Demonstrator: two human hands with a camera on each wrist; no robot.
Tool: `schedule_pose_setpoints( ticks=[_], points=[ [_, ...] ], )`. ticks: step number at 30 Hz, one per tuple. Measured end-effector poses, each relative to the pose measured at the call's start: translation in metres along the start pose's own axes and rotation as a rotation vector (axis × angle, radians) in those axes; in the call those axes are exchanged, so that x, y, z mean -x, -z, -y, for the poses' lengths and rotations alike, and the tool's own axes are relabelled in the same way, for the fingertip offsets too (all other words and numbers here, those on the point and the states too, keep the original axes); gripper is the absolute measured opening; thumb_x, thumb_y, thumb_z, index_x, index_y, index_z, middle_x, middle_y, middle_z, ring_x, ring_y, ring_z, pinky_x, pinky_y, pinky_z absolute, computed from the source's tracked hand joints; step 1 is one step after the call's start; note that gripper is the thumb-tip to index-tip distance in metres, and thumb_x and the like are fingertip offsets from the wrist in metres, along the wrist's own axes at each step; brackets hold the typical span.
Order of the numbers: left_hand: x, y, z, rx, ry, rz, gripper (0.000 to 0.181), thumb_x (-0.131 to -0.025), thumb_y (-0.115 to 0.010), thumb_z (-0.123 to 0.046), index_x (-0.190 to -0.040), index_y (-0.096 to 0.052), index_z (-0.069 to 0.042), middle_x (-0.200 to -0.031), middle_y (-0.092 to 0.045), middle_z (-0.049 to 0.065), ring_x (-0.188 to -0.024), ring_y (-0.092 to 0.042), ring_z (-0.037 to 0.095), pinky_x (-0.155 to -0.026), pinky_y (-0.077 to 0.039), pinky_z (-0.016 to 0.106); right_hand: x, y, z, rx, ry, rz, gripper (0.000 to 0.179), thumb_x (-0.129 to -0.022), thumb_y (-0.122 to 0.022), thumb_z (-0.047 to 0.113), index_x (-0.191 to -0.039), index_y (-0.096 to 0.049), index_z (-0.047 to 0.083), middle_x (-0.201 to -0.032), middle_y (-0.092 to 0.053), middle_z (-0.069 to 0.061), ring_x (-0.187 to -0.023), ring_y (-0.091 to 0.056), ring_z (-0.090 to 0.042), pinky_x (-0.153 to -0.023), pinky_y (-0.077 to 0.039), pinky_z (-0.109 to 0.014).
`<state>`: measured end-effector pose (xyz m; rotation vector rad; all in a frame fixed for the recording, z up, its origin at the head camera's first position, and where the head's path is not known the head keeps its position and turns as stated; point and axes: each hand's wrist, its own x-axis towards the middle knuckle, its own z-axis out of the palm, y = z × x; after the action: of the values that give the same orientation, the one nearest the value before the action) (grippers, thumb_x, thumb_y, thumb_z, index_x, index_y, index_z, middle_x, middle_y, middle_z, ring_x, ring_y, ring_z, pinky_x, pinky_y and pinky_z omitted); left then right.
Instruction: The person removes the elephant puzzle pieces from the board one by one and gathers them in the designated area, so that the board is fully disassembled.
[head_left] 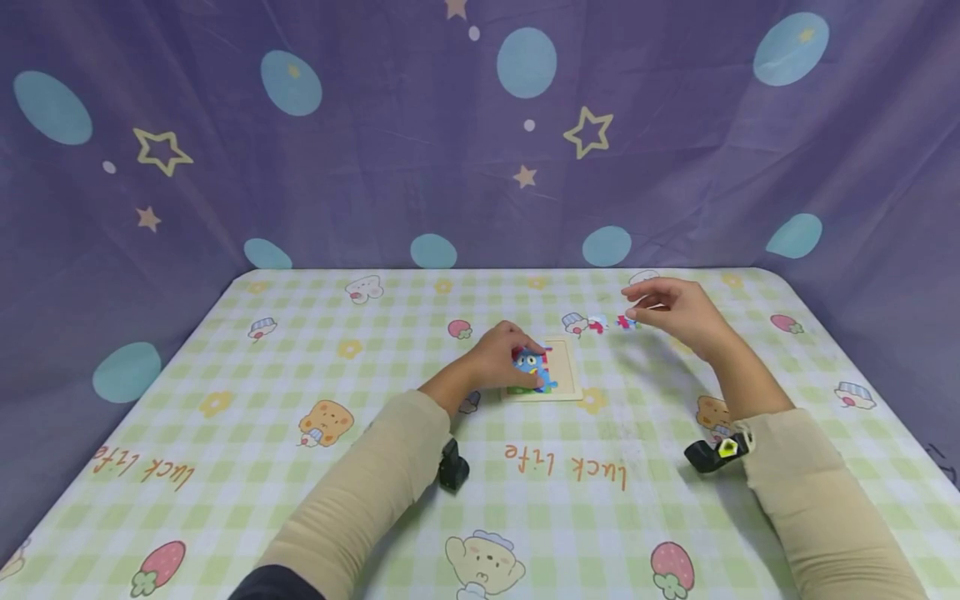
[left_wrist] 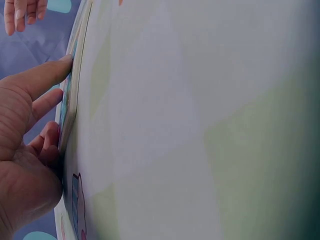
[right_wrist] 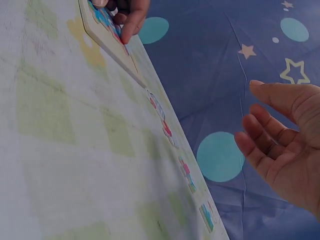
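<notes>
A small wooden jigsaw tray [head_left: 572, 371] lies on the table, its left part filled with pieces that make a blue cartoon figure [head_left: 528, 363]. My left hand [head_left: 501, 357] rests on this tray, thumb and fingers touching the pieces; in the left wrist view its fingertips lie along the tray's edge. My right hand [head_left: 678, 312] hovers above the table to the right, fingers loosely bent with nothing between them. Below and left of it lie a red-and-white jigsaw piece [head_left: 597, 324] and a red-and-blue one [head_left: 624, 322]. The right wrist view shows another loose piece [right_wrist: 206, 217] farther along.
A checked tablecloth [head_left: 420, 517] with printed strawberries, bears and lettering covers the table. A purple curtain [head_left: 390, 167] hangs behind the far edge. Black wrist devices sit at the left cuff [head_left: 453, 467] and the right cuff [head_left: 716, 454].
</notes>
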<state>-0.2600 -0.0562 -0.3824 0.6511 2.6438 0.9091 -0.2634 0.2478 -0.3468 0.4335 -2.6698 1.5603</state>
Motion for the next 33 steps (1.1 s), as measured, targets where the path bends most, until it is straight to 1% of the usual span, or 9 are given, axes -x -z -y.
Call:
schedule_pose_setpoints(
  ticks=[7,11,12,15,19,25,29,33],
  points=[
    [0.000,0.000,0.001,-0.003,0.005,0.002,0.045,-0.077,-0.085,-0.032,-0.119,-0.071,-0.022,-0.120,-0.047,0.003,-0.099,-0.046,0.017,-0.089,-0.042,0.031,-0.002,-0.008,0.010,0.011,0.033,0.031,0.032,-0.090,-0.073,0.016,-0.119,-0.067,0.004,-0.114,-0.063,-0.007,-0.095,-0.062,-0.017,-0.077,-0.052,-0.023],
    [0.001,0.000,0.001,-0.008,0.000,0.004,0.046,-0.077,-0.085,-0.032,-0.120,-0.071,-0.022,-0.121,-0.047,0.003,-0.099,-0.046,0.017,-0.088,-0.042,0.031,-0.003,-0.013,0.015,-0.004,0.039,0.057,0.032,-0.091,-0.072,0.017,-0.119,-0.067,0.003,-0.114,-0.063,-0.011,-0.092,-0.064,-0.018,-0.078,-0.054,-0.030],
    [0.001,0.000,0.001,-0.009,-0.002,0.005,0.046,-0.077,-0.085,-0.032,-0.120,-0.071,-0.022,-0.121,-0.047,0.003,-0.099,-0.046,0.017,-0.088,-0.042,0.031,-0.002,-0.015,0.017,-0.006,0.039,0.062,0.031,-0.091,-0.071,0.017,-0.119,-0.066,0.003,-0.113,-0.062,-0.011,-0.092,-0.064,-0.018,-0.078,-0.054,-0.031],
    [0.002,0.000,0.000,-0.011,-0.010,0.007,0.045,-0.078,-0.084,-0.031,-0.120,-0.070,-0.022,-0.123,-0.047,0.004,-0.100,-0.046,0.017,-0.088,-0.043,0.031,-0.001,-0.018,0.019,-0.017,0.056,0.069,0.031,-0.092,-0.071,0.016,-0.119,-0.066,0.003,-0.112,-0.062,-0.011,-0.092,-0.063,-0.018,-0.080,-0.054,-0.030],
    [0.002,0.001,0.000,-0.011,-0.016,0.010,0.045,-0.079,-0.084,-0.030,-0.121,-0.070,-0.021,-0.124,-0.046,0.004,-0.100,-0.046,0.018,-0.088,-0.043,0.032,0.000,-0.023,0.022,-0.025,0.095,0.062,0.029,-0.091,-0.071,0.014,-0.116,-0.068,0.002,-0.109,-0.064,-0.009,-0.093,-0.062,-0.017,-0.080,-0.052,-0.023],
    [0.002,0.000,0.001,-0.011,-0.015,0.003,0.045,-0.079,-0.084,-0.031,-0.120,-0.070,-0.022,-0.122,-0.046,0.003,-0.099,-0.046,0.017,-0.088,-0.043,0.031,0.001,-0.032,0.025,-0.052,0.141,0.072,0.025,-0.088,-0.073,0.008,-0.112,-0.069,0.000,-0.101,-0.067,-0.007,-0.088,-0.064,-0.019,-0.076,-0.053,-0.023],
    [0.003,0.000,0.002,-0.009,-0.013,0.009,0.043,-0.079,-0.083,-0.032,-0.119,-0.070,-0.022,-0.121,-0.046,0.003,-0.098,-0.047,0.017,-0.087,-0.043,0.031,0.002,-0.037,0.028,-0.044,0.147,0.085,0.024,-0.088,-0.073,0.008,-0.111,-0.069,0.001,-0.104,-0.067,-0.007,-0.091,-0.064,-0.018,-0.080,-0.052,-0.025],
    [0.001,0.001,0.002,-0.028,-0.011,0.020,0.044,-0.080,-0.082,-0.034,-0.120,-0.069,-0.022,-0.121,-0.046,0.003,-0.099,-0.047,0.017,-0.089,-0.043,0.032,-0.001,-0.044,0.032,-0.022,0.137,0.107,0.024,-0.088,-0.073,0.011,-0.111,-0.070,0.004,-0.110,-0.067,-0.013,-0.093,-0.064,-0.018,-0.083,-0.052,-0.029]
  ],
)
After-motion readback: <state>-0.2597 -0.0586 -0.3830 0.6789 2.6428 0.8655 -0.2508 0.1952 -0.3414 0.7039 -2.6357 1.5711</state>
